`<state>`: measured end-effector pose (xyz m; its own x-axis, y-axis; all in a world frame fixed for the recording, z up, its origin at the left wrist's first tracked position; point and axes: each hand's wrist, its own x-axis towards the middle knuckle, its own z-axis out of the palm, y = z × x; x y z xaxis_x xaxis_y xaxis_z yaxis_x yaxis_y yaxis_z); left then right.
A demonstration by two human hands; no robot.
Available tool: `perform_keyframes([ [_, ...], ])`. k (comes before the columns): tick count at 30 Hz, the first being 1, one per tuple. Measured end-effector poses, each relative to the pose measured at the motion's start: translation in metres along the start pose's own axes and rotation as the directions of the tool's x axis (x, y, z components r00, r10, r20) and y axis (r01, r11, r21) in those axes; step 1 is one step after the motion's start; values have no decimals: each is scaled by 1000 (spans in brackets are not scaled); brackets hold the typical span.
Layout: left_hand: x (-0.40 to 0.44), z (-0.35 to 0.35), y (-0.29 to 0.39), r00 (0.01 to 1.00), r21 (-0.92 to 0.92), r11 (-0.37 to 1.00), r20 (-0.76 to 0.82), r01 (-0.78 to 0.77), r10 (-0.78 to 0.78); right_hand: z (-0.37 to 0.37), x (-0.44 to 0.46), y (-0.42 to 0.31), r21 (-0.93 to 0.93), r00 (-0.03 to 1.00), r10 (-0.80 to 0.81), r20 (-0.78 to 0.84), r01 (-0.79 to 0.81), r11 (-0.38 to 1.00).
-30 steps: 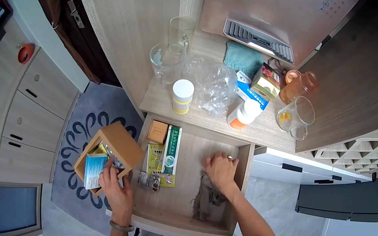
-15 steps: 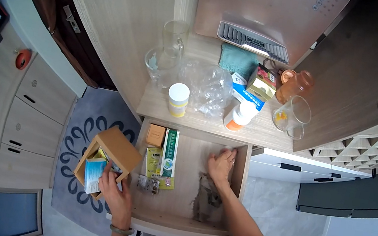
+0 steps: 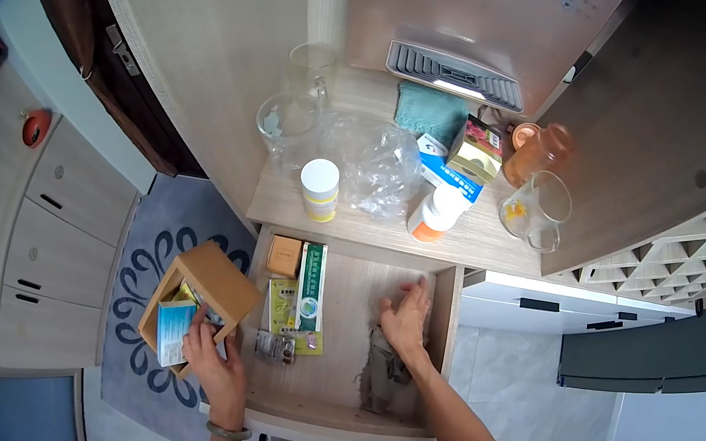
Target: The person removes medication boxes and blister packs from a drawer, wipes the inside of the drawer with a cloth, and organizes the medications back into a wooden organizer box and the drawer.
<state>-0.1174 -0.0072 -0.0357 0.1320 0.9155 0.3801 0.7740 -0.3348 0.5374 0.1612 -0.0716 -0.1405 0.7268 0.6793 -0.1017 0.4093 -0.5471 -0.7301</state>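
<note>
My left hand (image 3: 215, 368) grips the near side of a tilted brown cardboard box (image 3: 220, 277), fingers inside its opening and thumb outside. A blue-and-white carton (image 3: 174, 331) and some yellow packaging poke out of that box. My right hand (image 3: 406, 317) is in the open drawer (image 3: 333, 387), fingers apart with nothing visible in them. Beneath its wrist lies a crumpled grey cloth (image 3: 383, 379). On the drawer's left side are a small orange-brown box (image 3: 283, 256), a long green-and-white box (image 3: 310, 289), a yellow packet (image 3: 281, 299) and a blister pack (image 3: 275, 348).
On the counter above stand a white-capped bottle (image 3: 320, 188), an orange-and-white bottle (image 3: 435, 214), glass mugs (image 3: 536, 210), crumpled clear plastic (image 3: 373, 163), a teal cloth (image 3: 429, 113), cartons (image 3: 478, 150) and an orange jar (image 3: 538, 154). Left of the drawer is a patterned rug (image 3: 165, 216).
My right hand has drawn back slightly from the drawer's far right corner, and its fingers have spread. My left hand still grips the cardboard box. The view has shifted a little.
</note>
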Motion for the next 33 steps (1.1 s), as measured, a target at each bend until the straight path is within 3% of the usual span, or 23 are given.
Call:
perform_keyframes([
  [1, 0, 0, 0, 1000, 1, 1000, -1, -2, 2, 2, 0, 1, -30, 998, -18, -61, 16, 999],
  [8, -2, -1, -1, 1000, 15, 1000, -1, 1, -1, 12, 19, 0, -3, 990, 115, -82, -115, 993],
  [11, -1, -2, 2, 1000, 9, 1000, -2, -11, 11, 15, 18, 8, -12, 988, 37, -152, -39, 999],
  [13, 0, -1, 3, 1000, 11, 1000, -6, -26, 26, 9, 16, 8, 56, 994, -30, -101, 36, 998],
  [17, 1, 0, 2, 1000, 11, 1000, -14, -23, 23, 11, 3, 4, -5, 998, -49, -37, 49, 999],
  [19, 0, 0, 2, 1000, 5, 1000, -8, -11, 11, 15, 6, 9, -55, 979, -67, -191, 58, 997],
  [22, 0, -1, 1, 1000, 11, 1000, -11, -12, 12, 19, 21, 12, -18, 984, 66, -166, -70, 997],
  [25, -2, -1, -1, 1000, 12, 1000, 8, 4, -5, 32, 26, 9, -100, 957, -18, -291, -12, 995],
  [29, -1, 1, 0, 1000, 7, 1000, -15, -19, 19, 8, 17, -1, 15, 989, -17, -144, 19, 1000],
  [33, 0, 1, -1, 1000, 10, 1000, -11, 6, -6, -11, -16, -16, -65, 964, -264, -23, 262, 963],
])
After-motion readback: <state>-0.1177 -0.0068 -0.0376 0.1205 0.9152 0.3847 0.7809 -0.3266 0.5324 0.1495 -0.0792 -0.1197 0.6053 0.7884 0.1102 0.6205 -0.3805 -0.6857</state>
